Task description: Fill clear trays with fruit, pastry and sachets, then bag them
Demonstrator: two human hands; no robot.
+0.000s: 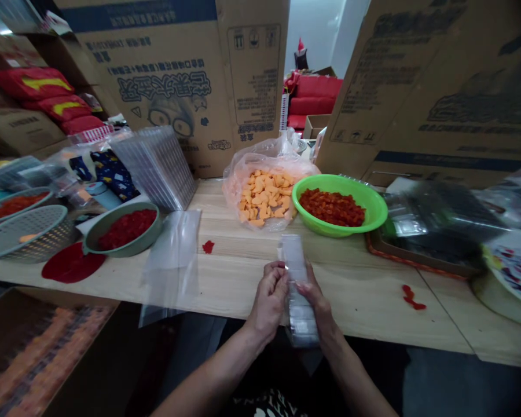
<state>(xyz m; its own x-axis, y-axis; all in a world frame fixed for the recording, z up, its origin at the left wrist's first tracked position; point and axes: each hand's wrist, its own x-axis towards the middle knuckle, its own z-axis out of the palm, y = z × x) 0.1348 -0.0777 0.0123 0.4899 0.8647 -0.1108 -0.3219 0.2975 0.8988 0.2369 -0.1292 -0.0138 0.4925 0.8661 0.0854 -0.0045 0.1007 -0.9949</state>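
Note:
A long, narrow clear plastic tray with cross ridges is held upright over the table's near edge; whether it is one piece or several stacked I cannot tell. My left hand is closed, its fingers pinching at the tray's left edge. On the other side my right hand grips the tray, thumb across its face. Beyond it lie an open clear bag of orange shaped pieces and a green bowl of dark red-orange pieces. Flat clear plastic bags lie to the left, hanging over the edge.
At left are a grey-green bowl of red pieces, a perforated basket, a red lid and stacked clear trays. Loose red pieces lie at right, near a shallow box. Tall cartons stand behind.

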